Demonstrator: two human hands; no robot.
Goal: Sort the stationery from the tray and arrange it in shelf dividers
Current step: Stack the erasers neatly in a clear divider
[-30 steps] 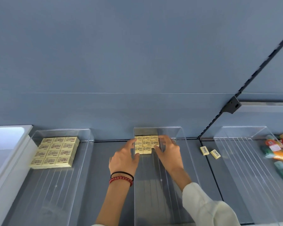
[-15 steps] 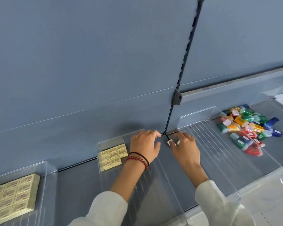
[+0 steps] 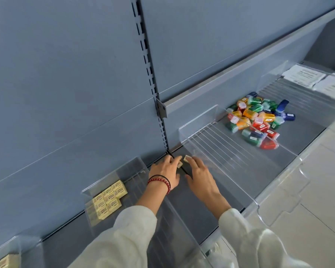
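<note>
On the shelf (image 3: 193, 207) between two clear dividers (image 3: 230, 157), the left hand (image 3: 165, 170) pinches a small cream eraser (image 3: 179, 165); the right hand (image 3: 199, 174), grip spread straight, touches a second eraser (image 3: 187, 158); both look light, firm, easily pinched sidewise.

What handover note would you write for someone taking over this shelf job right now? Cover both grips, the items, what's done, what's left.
Left grip pinches an eraser; right grip touches a second eraser, hold unclear, both between two dividers.
Done: eraser rows lie in the middle divider.
Left: add these two; the coloured pile in the right divider looks unsorted.
</note>
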